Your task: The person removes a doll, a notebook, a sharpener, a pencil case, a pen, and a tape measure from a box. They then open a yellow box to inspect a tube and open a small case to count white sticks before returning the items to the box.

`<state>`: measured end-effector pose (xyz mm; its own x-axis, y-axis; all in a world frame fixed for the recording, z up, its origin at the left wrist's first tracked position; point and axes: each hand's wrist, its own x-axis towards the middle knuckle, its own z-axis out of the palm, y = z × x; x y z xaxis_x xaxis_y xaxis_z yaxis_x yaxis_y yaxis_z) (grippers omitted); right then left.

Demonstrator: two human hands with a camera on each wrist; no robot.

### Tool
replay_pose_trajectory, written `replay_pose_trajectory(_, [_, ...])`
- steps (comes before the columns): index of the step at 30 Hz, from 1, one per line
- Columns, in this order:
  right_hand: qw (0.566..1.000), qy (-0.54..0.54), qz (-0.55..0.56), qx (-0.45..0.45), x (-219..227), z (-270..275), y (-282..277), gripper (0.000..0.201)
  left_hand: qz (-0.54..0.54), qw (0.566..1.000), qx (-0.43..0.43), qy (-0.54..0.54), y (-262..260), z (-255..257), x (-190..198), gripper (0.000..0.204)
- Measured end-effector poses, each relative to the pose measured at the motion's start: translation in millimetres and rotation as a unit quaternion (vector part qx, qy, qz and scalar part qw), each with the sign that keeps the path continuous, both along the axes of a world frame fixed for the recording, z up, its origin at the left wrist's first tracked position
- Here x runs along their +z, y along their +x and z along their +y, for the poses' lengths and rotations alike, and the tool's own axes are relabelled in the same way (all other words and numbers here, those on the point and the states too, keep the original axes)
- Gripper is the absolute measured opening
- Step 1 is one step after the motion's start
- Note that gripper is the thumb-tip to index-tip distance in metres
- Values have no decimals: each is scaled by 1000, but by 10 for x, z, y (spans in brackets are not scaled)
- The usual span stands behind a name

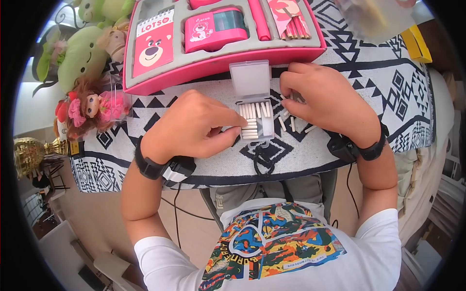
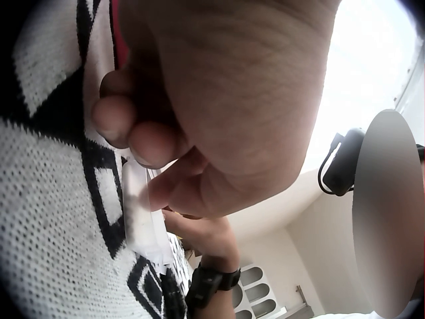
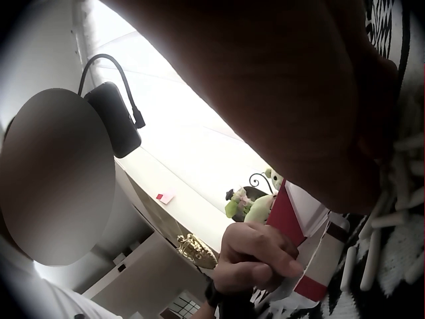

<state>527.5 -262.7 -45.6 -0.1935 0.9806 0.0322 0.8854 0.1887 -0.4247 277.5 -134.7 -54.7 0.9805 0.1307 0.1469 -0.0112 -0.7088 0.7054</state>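
Note:
A small clear plastic box [image 1: 265,127] stands on the patterned cloth with its lid [image 1: 250,80] raised. Inside lie several short white sticks [image 1: 250,110], some lengthwise and some crosswise. My left hand [image 1: 194,127] grips the box's left side, its index fingertip over the crosswise sticks and its thumb at the outer wall. In the left wrist view the box [image 2: 139,219] appears just beyond the fingertips. My right hand [image 1: 325,97] is bent over loose white sticks [image 1: 292,124] to the right of the box. Whether its fingertips pinch a stick I cannot tell.
A pink gift box [image 1: 218,62] with stationery lies behind the small box. Dolls [image 1: 99,104] and green plush toys [image 1: 80,58] stand at the left. A black strap [image 1: 263,162] lies in front. A yellow box [image 1: 416,43] is at the far right.

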Motion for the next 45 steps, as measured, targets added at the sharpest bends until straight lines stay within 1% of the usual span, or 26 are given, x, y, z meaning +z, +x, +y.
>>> replay_pose_trajectory(4, [1000,13,1,-9,-51,9,-52,12,-1,1000,0,11,4,-5,-8,17])
replay_pose_trajectory(6, [999,1,38,-33,-24,8,-49,10,-3,1000,4,12,7,-7,-9,17])
replay_pose_trajectory(7, [999,1,38,-30,19,12,-59,10,-6,1000,0,18,10,-9,-4,17])
replay_pose_trajectory(9, [994,23,103,-40,115,15,-94,9,-9,1000,1,24,12,-16,-6,16])
replay_pose_trajectory(10, [994,23,103,-37,120,11,-124,9,-8,1000,2,27,15,-19,-9,16])
replay_pose_trajectory(12, [989,25,145,17,121,5,-196,9,-7,1000,4,29,18,-15,-17,16])
replay_pose_trajectory(13, [987,48,146,45,61,3,-246,9,-10,1000,4,26,19,-15,-25,16])
replay_pose_trajectory(14, [987,48,147,45,1,-5,-284,9,-13,1000,4,23,20,-14,-30,16])
replay_pose_trajectory(16, [988,67,117,80,-87,-32,-351,11,-10,1000,4,23,20,-19,-28,15])
replay_pose_trajectory(23, [992,36,71,96,-73,-77,-400,10,-9,1000,1,22,25,-14,-28,14])
replay_pose_trajectory(30, [992,35,60,107,-52,-75,-344,9,3,1000,-2,26,38,-21,-17,13])
replay_pose_trajectory(32, [990,35,87,102,-34,-59,-306,9,-1,1000,2,12,44,-54,7,12])
replay_pose_trajectory(36, [995,30,68,69,113,-19,-137,10,-12,999,-29,10,61,-101,1,14])
replay_pose_trajectory(38, [996,25,73,33,155,-11,-33,10,-10,999,-33,8,70,-113,-16,15])
replay_pose_trajectory(39, [997,-7,74,23,181,-14,-14,11,-8,999,-35,8,68,-119,-15,15])
replay_pose_trajectory(40, [997,-6,75,20,172,-17,-13,11,-4,999,-34,9,70,-118,-12,16])
replay_pose_trajectory(42, [994,-61,76,42,137,-22,-38,15,1,999,-37,11,85,-116,-8,16])
replay_pose_trajectory(43, [994,-60,77,38,110,-31,-54,15,0,999,-39,5,90,-116,-5,17])
replay_pose_trajectory(45, [991,-66,76,86,53,-46,-91,17,-1,999,-44,-1,94,-121,-9,17])
